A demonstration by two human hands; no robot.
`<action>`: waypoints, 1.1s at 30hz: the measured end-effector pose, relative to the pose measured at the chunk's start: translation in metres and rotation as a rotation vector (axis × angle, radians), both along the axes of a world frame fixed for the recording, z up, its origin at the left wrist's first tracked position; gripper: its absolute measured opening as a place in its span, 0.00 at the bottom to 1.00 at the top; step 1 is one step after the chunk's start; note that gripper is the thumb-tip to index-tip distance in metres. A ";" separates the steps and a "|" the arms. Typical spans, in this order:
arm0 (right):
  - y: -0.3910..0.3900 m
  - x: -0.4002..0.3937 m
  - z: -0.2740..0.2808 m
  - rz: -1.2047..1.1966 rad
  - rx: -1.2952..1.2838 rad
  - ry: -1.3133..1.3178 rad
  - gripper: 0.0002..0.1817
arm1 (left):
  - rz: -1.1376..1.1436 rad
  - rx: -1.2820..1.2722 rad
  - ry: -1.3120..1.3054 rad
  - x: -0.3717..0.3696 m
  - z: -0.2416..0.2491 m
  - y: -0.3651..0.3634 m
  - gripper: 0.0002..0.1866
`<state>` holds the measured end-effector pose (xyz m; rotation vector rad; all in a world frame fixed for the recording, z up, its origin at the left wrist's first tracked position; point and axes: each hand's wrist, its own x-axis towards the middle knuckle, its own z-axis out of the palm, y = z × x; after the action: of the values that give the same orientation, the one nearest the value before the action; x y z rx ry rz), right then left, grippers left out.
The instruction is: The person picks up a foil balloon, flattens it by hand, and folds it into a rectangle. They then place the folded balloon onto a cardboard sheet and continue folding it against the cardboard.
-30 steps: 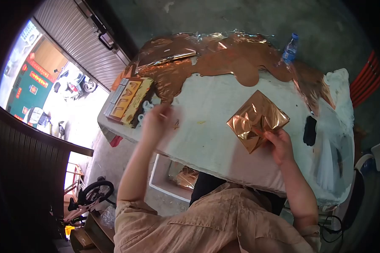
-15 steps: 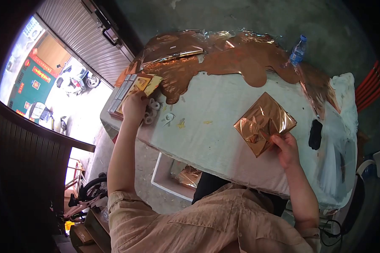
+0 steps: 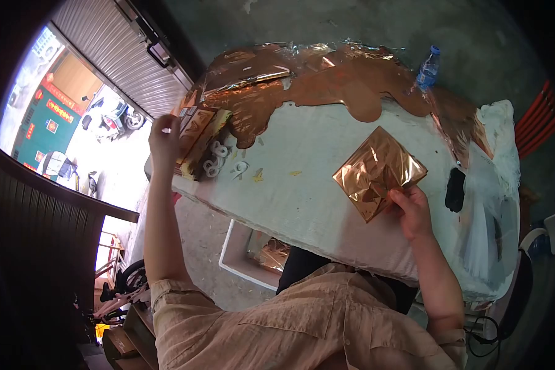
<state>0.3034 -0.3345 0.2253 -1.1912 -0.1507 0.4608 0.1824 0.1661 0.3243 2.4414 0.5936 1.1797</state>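
copper foil square (image 3: 379, 174) pinched in right hand (image 3: 413, 213) over worktop (image 3: 277, 203); left hand (image 3: 164, 135) apart, at stacked packets (image 3: 197, 132), grip unclear.

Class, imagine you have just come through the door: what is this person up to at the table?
A person sits or stands at a pale-covered table. Their right hand grips a corner of a shiny copper-coloured foil square. Their left hand is at the outer side of a stack of printed pieces; whether it holds anything is unclear. Larger copper-coloured sheets cover the far edge, near a blue-capped bottle.
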 end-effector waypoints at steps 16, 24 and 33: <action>-0.025 0.019 0.020 -0.081 0.341 -0.069 0.05 | -0.331 -0.199 0.496 0.003 -0.066 -0.241 0.15; -0.018 0.009 0.019 -0.008 0.235 -0.061 0.03 | -0.036 0.085 0.520 -0.012 -0.055 -0.122 0.10; -0.019 0.011 0.015 -0.025 0.238 -0.056 0.04 | -0.247 -0.109 0.493 0.002 -0.049 -0.097 0.09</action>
<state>0.3141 -0.3538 0.2407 -0.9718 -0.2324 0.3765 0.1848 0.0690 0.2752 2.6220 0.4511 0.4352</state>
